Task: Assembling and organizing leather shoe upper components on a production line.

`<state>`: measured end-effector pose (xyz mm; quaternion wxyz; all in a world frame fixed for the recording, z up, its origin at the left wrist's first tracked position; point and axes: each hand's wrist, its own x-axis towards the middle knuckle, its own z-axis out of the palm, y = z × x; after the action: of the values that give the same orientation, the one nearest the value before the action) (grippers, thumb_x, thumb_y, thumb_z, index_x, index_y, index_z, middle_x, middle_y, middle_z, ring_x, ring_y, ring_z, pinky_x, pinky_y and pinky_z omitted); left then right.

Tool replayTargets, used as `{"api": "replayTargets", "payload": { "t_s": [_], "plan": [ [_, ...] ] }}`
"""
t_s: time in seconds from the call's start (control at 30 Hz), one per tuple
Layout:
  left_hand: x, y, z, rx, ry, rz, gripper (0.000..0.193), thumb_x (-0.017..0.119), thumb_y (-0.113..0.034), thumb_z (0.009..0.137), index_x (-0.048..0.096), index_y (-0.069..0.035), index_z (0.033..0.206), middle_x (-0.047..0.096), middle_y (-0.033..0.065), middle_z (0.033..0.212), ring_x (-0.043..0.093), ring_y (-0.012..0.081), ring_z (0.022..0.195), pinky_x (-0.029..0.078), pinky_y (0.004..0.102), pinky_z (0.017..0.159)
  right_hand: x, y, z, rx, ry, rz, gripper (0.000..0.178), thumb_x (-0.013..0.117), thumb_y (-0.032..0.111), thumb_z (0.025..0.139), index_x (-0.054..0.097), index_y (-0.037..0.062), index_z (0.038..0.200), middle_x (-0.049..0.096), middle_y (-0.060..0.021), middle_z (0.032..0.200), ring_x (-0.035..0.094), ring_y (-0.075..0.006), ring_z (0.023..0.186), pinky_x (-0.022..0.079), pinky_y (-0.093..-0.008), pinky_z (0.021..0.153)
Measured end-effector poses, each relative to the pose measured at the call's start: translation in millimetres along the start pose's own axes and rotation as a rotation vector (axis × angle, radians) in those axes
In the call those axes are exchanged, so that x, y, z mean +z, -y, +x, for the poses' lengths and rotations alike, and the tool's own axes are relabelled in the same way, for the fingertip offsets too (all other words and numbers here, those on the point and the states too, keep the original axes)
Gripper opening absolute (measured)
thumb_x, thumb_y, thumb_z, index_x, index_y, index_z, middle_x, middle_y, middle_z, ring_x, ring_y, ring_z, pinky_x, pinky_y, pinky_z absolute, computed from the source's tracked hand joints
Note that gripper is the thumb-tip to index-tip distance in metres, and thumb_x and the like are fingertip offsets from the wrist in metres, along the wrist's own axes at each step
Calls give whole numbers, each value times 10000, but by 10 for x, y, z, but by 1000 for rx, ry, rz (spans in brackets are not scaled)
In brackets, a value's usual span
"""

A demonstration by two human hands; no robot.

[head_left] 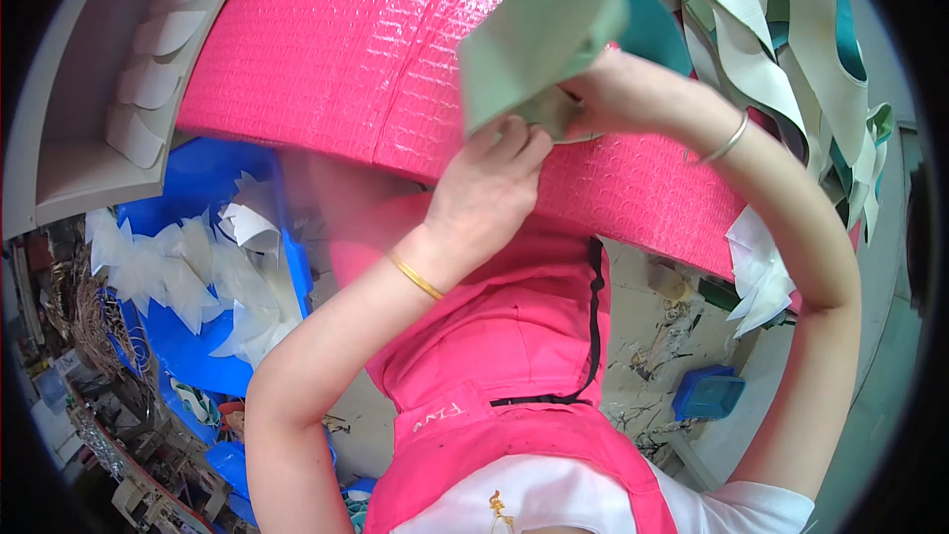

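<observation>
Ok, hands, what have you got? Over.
Left hand and right hand both gripping one pale green piece. Held over pink quilted sheet. Heap of green strips close on the right.

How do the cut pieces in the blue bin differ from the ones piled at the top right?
The white pieces in the blue bin are pale, flat and pointed; the green strips at the top right are pale green with teal backs, long and curled. The white pieces lie low at the left, away from both hands; the green strips sit beside the right hand. Both are loose heaps.
</observation>
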<state>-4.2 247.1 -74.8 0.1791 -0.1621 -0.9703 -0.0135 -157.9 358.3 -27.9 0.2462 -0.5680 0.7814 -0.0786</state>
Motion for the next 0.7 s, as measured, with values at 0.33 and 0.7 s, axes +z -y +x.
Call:
{"api": "replayTargets", "payload": {
  "t_s": [0.33,0.7],
  "plan": [
    [138,-180,92,-111,-114,-139,402,496,-86,646,526,-34,1044,471,43,914,463,193,864,395,323,768,-155,-11,39,15,217,-176,265,610,194,690,616,39,905,610,-147,835,584,-264,813,459,-336,726],
    [-65,-38,225,117,117,-48,336,497,-102,662,549,-20,984,471,35,812,490,151,805,394,256,687,-333,-460,-187,-5,229,23,366,614,202,714,554,18,1024,611,-156,862,578,-253,817,443,-326,727]
  ]
}}
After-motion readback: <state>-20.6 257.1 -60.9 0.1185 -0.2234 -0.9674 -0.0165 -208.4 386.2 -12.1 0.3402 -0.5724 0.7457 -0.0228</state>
